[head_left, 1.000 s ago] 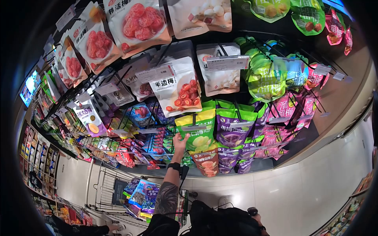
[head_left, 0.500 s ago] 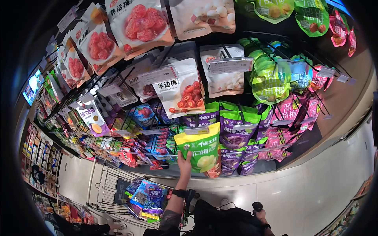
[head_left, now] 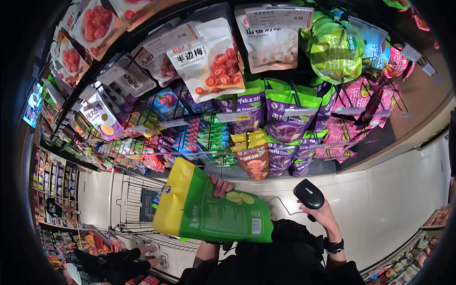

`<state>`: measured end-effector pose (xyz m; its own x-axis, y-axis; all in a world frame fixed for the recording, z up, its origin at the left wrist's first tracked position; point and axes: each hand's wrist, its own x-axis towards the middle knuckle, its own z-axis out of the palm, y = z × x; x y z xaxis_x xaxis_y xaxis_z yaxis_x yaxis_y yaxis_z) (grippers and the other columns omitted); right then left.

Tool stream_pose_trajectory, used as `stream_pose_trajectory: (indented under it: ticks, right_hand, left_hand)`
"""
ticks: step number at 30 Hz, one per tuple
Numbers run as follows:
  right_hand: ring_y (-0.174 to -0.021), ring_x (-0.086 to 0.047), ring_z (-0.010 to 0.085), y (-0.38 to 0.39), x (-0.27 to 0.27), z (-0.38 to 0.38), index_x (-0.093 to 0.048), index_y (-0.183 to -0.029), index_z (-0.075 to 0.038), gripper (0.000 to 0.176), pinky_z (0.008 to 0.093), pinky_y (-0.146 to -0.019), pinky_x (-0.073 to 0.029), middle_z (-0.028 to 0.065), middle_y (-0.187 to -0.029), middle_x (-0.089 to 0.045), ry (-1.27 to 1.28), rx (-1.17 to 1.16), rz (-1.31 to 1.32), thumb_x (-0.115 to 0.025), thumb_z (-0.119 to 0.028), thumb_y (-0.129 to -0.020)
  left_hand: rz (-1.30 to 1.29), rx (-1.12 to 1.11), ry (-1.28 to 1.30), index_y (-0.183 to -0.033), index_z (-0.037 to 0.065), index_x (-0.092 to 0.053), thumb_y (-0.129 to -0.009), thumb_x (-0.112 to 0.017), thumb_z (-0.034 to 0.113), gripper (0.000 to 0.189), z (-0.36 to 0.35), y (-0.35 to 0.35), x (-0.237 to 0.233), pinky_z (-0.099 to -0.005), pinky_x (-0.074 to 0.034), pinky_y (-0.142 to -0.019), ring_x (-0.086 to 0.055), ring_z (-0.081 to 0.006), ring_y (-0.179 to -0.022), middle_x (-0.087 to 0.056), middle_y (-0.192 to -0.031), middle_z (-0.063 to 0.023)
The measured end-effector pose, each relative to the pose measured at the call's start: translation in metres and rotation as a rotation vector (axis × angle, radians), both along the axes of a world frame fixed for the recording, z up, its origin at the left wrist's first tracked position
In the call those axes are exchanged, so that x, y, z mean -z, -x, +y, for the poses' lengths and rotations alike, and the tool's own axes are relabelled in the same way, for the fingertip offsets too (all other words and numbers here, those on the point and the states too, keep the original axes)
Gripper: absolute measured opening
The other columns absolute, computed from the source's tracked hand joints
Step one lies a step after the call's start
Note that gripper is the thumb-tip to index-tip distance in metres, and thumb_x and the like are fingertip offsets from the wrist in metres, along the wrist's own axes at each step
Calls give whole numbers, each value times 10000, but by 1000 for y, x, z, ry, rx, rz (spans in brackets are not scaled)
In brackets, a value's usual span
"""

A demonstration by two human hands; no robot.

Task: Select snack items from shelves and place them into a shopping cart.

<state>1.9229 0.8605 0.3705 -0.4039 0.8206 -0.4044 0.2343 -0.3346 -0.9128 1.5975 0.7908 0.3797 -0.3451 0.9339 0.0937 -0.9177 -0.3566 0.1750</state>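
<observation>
A green bag with a yellow top (head_left: 213, 213) lies tilted across the lower middle, its back with a barcode facing up. My left hand (head_left: 221, 186) grips its upper edge, fingers folded over the front and the rest hidden behind the bag. To the right, my right hand (head_left: 320, 213) is wrapped round a black handheld scanner (head_left: 308, 194), whose head points up and left, apart from the bag. A cable hangs by the scanner.
Racks of hanging snack pouches, such as a white plum pouch (head_left: 209, 61) and purple prune bags (head_left: 287, 116), fill the space ahead. A wire shopping cart (head_left: 130, 202) stands left. Another person (head_left: 109, 266) is at the lower left.
The green bag has come off the rack, nearer to me, turned sideways with its back showing. My right hand has risen with the scanner. The view has shifted lower, and the bag now covers the cart's contents.
</observation>
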Motion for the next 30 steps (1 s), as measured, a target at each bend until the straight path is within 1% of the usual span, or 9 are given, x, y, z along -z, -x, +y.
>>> stream_pose_trajectory:
  ticks: [1, 3, 4, 8, 14, 17, 23, 25, 30]
  right_hand:
    - [-826, -630, 102, 9, -14, -3, -656, -1018, 1, 281, 273, -749, -508, 49, -903, -692, -69, -70, -33, -764, -113, -783]
    - [-855, -617, 99, 27, -34, -12, -649, -1030, -6, 300, 272, -783, -501, 48, -934, -692, -78, -121, 60, -771, -110, -777]
    - [-861, -615, 98, 38, -55, -14, -633, -1053, -3, 338, 273, -793, -499, 55, -944, -691, -135, -144, 110, -781, -107, -768]
    - [-886, -612, 103, 52, -66, -20, -594, -1121, -4, 419, 272, -811, -494, 54, -978, -682, -123, -242, 160, -787, -105, -762]
    - [-944, -596, 105, 52, -75, -30, -578, -1152, -3, 461, 280, -852, -476, 58, -1048, -663, -27, -14, 251, -792, -108, -757]
    - [-960, -596, 106, 45, -73, -32, -569, -1169, -4, 483, 283, -865, -473, 62, -1075, -657, -38, -16, 213, -793, -106, -754]
    - [-971, -601, 107, 44, -78, -35, -573, -1167, -1, 473, 279, -861, -475, 71, -1074, -662, -61, -4, 237, -786, -97, -756]
    - [-955, -606, 107, 43, -81, -37, -585, -1150, 0, 453, 277, -851, -479, 71, -1057, -668, -84, -5, 201, -786, -97, -755]
    - [-910, -618, 108, 42, -78, -40, -610, -1104, 4, 406, 276, -821, -489, 68, -1015, -680, -104, 1, 190, -787, -102, -754]
  left_hand:
    - [-18, 61, -97, -895, 77, -457, -970, -402, 192, 148, 6, -2, -2, -265, -354, -711, -471, -94, -605, -449, -601, 25]
    - [-49, 179, -301, -889, 79, -450, -980, -361, 143, 143, 18, -5, -6, -278, -372, -757, -523, -103, -641, -510, -640, 12]
    - [-60, 205, -319, -894, 82, -452, -979, -358, 128, 135, 22, -12, -17, -273, -368, -764, -521, -105, -628, -524, -640, 7]
    - [-184, 271, -281, -892, 88, -453, -979, -357, 119, 133, 28, -31, -32, -265, -364, -751, -505, -96, -600, -498, -623, 16]
    - [-243, 359, -179, -910, 80, -464, -954, -441, 183, 115, 24, -54, -46, -266, -348, -774, -458, -84, -597, -448, -624, 35]
    - [-295, 400, -166, -919, 80, -466, -948, -451, 188, 112, 24, -65, -50, -267, -345, -788, -455, -83, -618, -447, -653, 32]
    - [-235, 406, -109, -920, 87, -461, -931, -495, 252, 168, 23, -72, -54, -271, -328, -800, -431, -90, -688, -435, -711, 28]
    - [-207, 382, -39, -921, 93, -462, -922, -512, 286, 199, 21, -75, -61, -277, -322, -798, -418, -94, -711, -432, -733, 28]
    - [-243, 385, -47, -930, 97, -470, -919, -513, 303, 211, 23, -73, -56, -290, -319, -793, -403, -106, -724, -427, -757, 25]
